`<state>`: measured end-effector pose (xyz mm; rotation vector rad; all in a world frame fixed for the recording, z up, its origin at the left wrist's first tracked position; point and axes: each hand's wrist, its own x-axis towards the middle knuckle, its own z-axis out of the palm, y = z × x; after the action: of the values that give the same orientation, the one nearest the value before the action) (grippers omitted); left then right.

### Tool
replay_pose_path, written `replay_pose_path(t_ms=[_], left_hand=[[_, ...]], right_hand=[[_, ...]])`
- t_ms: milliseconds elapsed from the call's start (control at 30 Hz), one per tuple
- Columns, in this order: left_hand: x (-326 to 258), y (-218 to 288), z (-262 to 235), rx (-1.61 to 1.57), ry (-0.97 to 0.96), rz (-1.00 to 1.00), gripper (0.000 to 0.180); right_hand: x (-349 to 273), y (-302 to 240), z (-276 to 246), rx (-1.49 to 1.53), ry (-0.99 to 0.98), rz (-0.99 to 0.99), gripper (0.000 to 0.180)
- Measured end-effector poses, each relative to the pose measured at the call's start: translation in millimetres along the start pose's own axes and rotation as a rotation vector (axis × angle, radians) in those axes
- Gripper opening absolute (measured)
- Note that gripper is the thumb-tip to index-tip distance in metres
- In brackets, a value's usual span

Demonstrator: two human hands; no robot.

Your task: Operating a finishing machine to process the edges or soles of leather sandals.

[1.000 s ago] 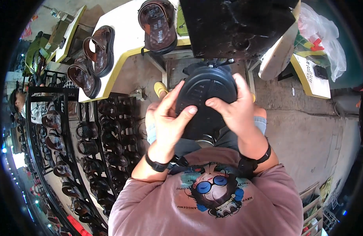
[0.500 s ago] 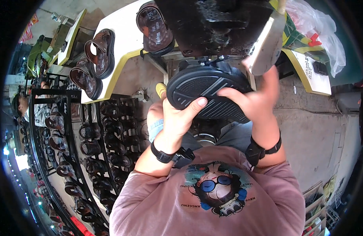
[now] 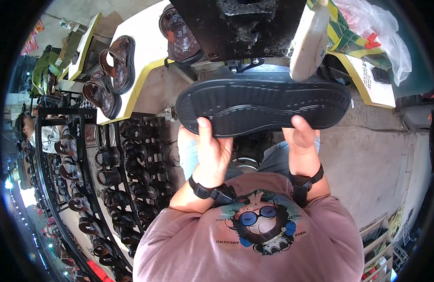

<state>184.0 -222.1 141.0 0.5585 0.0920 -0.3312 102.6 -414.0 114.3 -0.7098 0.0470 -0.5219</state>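
I hold a black sandal (image 3: 264,107) sideways before the dark machine, its long sole side towards me and its upper hidden behind. My left hand (image 3: 212,155) grips one end with the thumb against the sole edge, its fingers out of sight behind. Near the other end, my right hand (image 3: 300,135) is closed on the same edge, thumb up on the sole. Above the sandal stands the machine's black, scuffed body (image 3: 240,35). A pale, rounded bar (image 3: 310,51) hangs down from it, its lower tip overlapping the sandal's far edge.
Brown sandals (image 3: 118,65) rest on the white, yellow-edged table (image 3: 144,42) at the left. Black racks (image 3: 68,113) full of sandals stand below it. At the right, a clear plastic bag (image 3: 391,42) lies by another white tabletop (image 3: 374,91). A person (image 3: 40,134) is at far left.
The sandal has turned from a slanted, foreshortened pose to lying lengthwise across the view. My right hand has come down from beside the pale bar to the sandal's near edge.
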Motion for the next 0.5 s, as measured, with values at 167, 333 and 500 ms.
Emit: replay_pose_path(t_ms=[167,333,500], left_hand=[[37,47,-32,-0.108,-0.105,-0.052,0.069],[69,125,28,0.818,0.225,0.520,0.047],[64,124,108,1.674,-0.690,0.257,0.045]], right_hand=[[4,20,56,-0.139,-0.034,-0.041,0.040],[13,38,81,-0.216,-0.119,0.049,0.034],[22,61,103,-0.313,-0.193,0.053,0.037]])
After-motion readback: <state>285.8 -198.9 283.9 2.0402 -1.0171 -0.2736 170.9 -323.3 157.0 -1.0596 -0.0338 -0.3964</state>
